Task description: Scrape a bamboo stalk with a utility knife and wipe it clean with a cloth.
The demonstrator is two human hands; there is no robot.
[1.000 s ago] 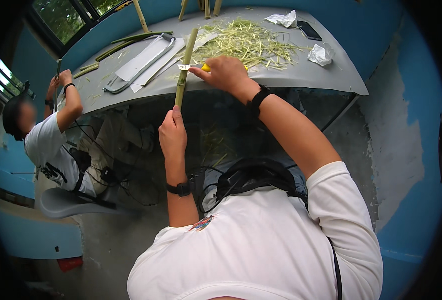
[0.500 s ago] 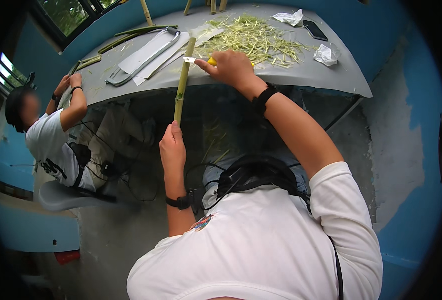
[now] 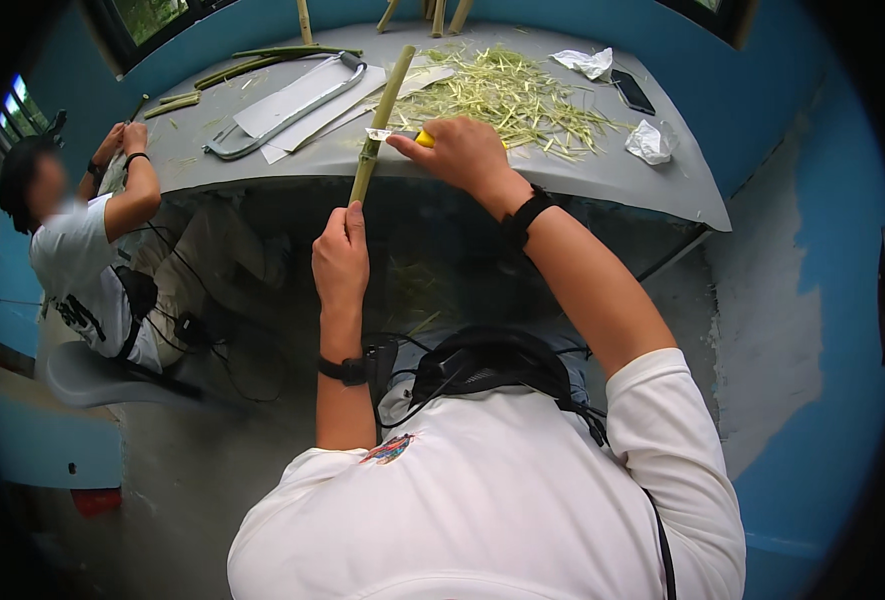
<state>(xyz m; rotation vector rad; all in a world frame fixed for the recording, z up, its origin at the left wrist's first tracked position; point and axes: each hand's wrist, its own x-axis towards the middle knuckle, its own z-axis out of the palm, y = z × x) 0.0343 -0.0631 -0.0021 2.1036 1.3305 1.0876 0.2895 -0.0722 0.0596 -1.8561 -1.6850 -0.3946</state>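
My left hand (image 3: 341, 258) is closed around the lower end of a green bamboo stick (image 3: 390, 95), which slants up and away over the table's front edge. My right hand (image 3: 459, 158) grips a utility knife (image 3: 425, 139) with a yellow handle. Its pale blade (image 3: 378, 134) lies across the bamboo just above a node. Behind my right hand, a heap of thin bamboo shavings (image 3: 517, 95) covers part of the grey table (image 3: 187, 160).
On the table lie a hacksaw (image 3: 292, 118) over white paper sheets (image 3: 272, 105), green bamboo pieces (image 3: 237, 72), crumpled tissues (image 3: 649, 143) and a phone (image 3: 632, 92). Upright bamboo lengths (image 3: 438, 18) stand along the back. A co-worker (image 3: 92, 240) sits at the left, both hands raised near the table.
My left hand has moved up and slightly left with the bamboo, whose top now leans further right. The blade now sits close to the node. The head view has shifted a little.
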